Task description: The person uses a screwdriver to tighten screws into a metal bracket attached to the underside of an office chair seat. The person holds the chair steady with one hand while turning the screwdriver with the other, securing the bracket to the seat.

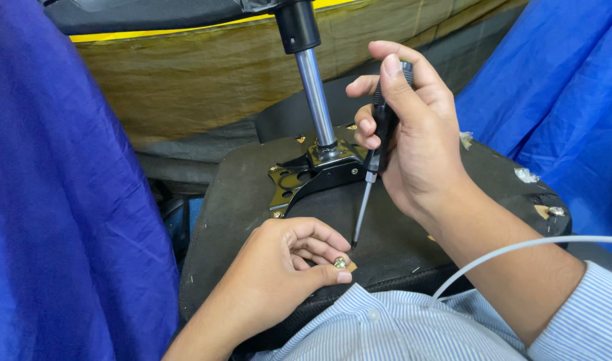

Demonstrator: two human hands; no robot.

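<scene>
Screwdriver (376, 144) and screw (339, 263) in hands

We have just one view here, from the camera on the person's head, so there is no second angle to share any part of the scene. We look steeply down and a little forward over the lap, close in on the work. Our left hand (279, 267) sits low and centre, our right hand (413, 127) higher, right of centre. The upturned black seat base (252, 187) fills the middle, its chrome column (317, 100) rising away from us toward the top edge. Blue fabric (65, 187) crowds both sides of our frame.
</scene>
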